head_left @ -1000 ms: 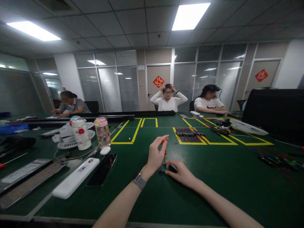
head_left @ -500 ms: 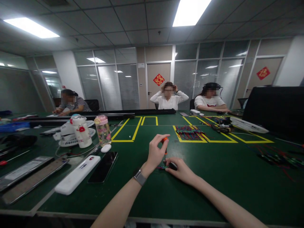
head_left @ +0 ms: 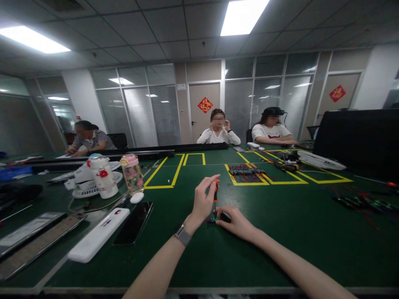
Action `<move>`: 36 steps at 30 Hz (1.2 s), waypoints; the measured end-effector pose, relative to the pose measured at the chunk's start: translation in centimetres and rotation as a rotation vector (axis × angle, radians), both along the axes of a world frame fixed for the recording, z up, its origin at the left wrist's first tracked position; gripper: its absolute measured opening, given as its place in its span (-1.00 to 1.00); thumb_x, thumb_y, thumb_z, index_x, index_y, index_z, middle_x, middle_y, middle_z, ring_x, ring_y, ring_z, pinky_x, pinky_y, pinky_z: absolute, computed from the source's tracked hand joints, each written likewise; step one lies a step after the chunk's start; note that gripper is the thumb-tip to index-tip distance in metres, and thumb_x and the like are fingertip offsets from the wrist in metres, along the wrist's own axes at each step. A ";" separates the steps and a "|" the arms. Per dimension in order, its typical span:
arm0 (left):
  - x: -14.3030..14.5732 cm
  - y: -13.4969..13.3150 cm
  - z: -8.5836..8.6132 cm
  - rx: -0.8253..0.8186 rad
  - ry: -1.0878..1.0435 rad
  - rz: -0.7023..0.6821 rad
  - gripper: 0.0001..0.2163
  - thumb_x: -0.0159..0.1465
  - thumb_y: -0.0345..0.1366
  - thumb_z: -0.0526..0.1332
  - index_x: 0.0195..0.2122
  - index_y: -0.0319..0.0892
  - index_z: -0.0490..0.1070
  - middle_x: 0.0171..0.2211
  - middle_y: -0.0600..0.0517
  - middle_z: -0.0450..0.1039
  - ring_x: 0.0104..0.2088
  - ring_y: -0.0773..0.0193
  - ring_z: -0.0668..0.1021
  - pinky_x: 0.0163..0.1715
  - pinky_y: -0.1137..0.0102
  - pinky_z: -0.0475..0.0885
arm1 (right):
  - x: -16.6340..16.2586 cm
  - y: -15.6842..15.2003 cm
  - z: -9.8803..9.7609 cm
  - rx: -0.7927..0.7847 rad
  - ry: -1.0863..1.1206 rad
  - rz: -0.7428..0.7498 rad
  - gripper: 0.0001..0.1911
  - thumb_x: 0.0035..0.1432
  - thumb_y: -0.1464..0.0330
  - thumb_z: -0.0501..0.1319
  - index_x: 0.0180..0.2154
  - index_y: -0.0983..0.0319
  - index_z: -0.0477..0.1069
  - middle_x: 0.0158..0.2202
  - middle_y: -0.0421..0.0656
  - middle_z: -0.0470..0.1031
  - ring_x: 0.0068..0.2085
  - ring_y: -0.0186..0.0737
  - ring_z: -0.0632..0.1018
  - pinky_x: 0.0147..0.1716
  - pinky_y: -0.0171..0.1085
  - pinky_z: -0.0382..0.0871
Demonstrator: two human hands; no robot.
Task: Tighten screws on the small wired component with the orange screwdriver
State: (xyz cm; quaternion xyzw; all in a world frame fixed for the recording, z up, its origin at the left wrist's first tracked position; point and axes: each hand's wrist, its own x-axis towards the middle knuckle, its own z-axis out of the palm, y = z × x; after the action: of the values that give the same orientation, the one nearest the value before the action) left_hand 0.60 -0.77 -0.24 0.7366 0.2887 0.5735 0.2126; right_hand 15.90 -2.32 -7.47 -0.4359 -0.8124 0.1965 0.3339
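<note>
My left hand [head_left: 204,201] is closed round the orange-and-black handle of a screwdriver [head_left: 215,192]. The screwdriver stands nearly upright, its thin shaft pointing down at a small green circuit board [head_left: 212,219] with coloured wires, flat on the table. Whether the tip touches a screw is too small to see. My right hand [head_left: 237,224] rests low on the table just right of the board, fingers curled round a black rounded object [head_left: 225,216] whose kind I cannot make out. Its fingertips are at the board's edge.
Wired boards [head_left: 246,173] lie heaped inside yellow tape ahead, with another wire pile [head_left: 364,201] at right. On the left are a phone [head_left: 133,223], a white case [head_left: 99,235], a pink-lidded bottle [head_left: 132,174] and a white bottle [head_left: 104,176]. Several people sit across the table.
The view has turned slightly to the right. My hands keep almost the same pose over the board. The person opposite has lowered both hands from the head to beside the face.
</note>
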 end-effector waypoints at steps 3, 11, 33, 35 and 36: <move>0.0 0.0 0.0 0.003 -0.007 0.001 -0.71 0.36 -0.27 0.00 -0.01 -0.14 0.43 -0.20 -0.04 0.47 -0.21 0.27 0.50 -0.18 0.38 0.39 | 0.0 0.0 0.1 -0.005 0.001 0.000 -0.92 0.03 0.41 0.27 -0.35 0.22 0.42 -0.17 -0.12 0.55 -0.05 -0.08 0.51 -0.04 -0.17 0.29; 0.2 -0.2 0.0 0.027 -0.010 -0.015 -0.71 0.35 -0.26 0.00 -0.04 -0.15 0.44 -0.23 -0.03 0.48 -0.26 0.29 0.50 -0.21 0.38 0.41 | -0.2 0.0 0.1 -0.005 -0.028 -0.019 -0.92 0.04 0.40 0.25 -0.33 0.21 0.43 -0.22 -0.13 0.54 -0.13 -0.10 0.51 -0.08 -0.17 0.31; -0.3 -0.3 0.5 0.075 -0.022 -0.018 -0.77 0.31 -0.32 0.05 -0.21 -0.17 0.51 -0.26 -0.04 0.50 -0.21 0.26 0.52 -0.17 0.36 0.42 | 0.0 0.0 0.0 0.024 -0.029 -0.009 -0.94 0.05 0.38 0.24 -0.34 0.20 0.44 -0.19 -0.12 0.55 -0.13 -0.08 0.52 -0.07 -0.16 0.34; -0.3 -0.1 0.6 0.008 -0.030 -0.072 -0.76 0.31 -0.29 0.06 -0.17 -0.17 0.50 -0.26 -0.05 0.51 -0.23 0.26 0.53 -0.22 0.38 0.44 | 0.0 -0.1 0.1 0.026 -0.031 -0.003 -0.93 0.06 0.38 0.24 -0.34 0.19 0.45 -0.20 -0.12 0.55 -0.13 -0.08 0.52 -0.07 -0.16 0.34; -0.4 0.0 0.5 -0.026 -0.036 -0.095 -0.76 0.31 -0.27 0.06 -0.17 -0.18 0.50 -0.27 -0.05 0.51 -0.26 0.26 0.53 -0.26 0.39 0.45 | 0.0 -0.1 0.1 0.027 -0.031 0.003 -0.94 0.06 0.38 0.24 -0.34 0.20 0.45 -0.20 -0.12 0.55 -0.13 -0.09 0.52 -0.07 -0.16 0.34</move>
State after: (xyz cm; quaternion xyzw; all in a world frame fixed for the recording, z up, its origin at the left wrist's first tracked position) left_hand 0.25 -0.76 0.31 0.7361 0.2572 0.5721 0.2544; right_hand 15.88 -2.42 -7.36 -0.4331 -0.8207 0.1791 0.3268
